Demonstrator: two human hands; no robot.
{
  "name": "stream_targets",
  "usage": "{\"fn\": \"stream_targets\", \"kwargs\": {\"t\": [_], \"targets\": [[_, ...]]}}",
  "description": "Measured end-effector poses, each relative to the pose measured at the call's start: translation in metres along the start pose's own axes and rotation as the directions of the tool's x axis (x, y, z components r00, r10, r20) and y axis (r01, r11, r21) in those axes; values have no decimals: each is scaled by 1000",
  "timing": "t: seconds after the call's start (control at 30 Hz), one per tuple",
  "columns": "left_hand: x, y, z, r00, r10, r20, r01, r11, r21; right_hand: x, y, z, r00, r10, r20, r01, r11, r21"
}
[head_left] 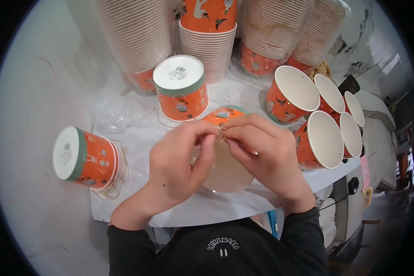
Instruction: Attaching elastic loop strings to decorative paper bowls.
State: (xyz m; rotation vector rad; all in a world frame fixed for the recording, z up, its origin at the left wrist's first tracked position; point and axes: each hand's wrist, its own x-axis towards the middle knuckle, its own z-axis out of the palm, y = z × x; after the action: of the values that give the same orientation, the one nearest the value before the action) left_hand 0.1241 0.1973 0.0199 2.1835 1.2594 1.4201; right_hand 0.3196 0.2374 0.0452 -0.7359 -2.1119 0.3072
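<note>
At far left, your upended cup stack (89, 158) trails tan cord loops (116, 187), and the inverted cup (181, 103) further in has cord at its rim: both look done. Your left hand (181, 154) and right hand (265, 149) meet at the tilted cup (227, 111) before you, fingers pinched together on what looks like thin cord (222, 130), so this one seems partway; the upright cups (325, 139) at right show none and seem left to do.

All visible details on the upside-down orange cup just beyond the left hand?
The orange, tapered, paper-looking cup stands mouth-down on the white table surface. Its round white base faces up, bearing a grey printed mark; a green band rings the wall below it, then small printed figures on orange. A thin tan cord lies by its pale rim. The left hand is close; contact is unclear.
</note>
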Motion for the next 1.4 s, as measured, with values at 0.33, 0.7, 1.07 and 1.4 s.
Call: {"fn": "stream_targets", "kwargs": {"t": [0.33,0.7,1.07,1.4], "targets": [[11,8,-3,999,-21,47,25,996,-85,0,16,-23,993,-88,83,60,955,290],[6,3,-10,892,-448,55,429,805,-409,12,58,-1,915,-171,364,-29,875,483],[11,-8,-27,817,-427,388,440,896,58,9,55,17,903,95,419,-321,798,510],[14,38,-66,664,-541,516,732,612,-300,6,45,22,850,218,480,-478,703,526]]}}
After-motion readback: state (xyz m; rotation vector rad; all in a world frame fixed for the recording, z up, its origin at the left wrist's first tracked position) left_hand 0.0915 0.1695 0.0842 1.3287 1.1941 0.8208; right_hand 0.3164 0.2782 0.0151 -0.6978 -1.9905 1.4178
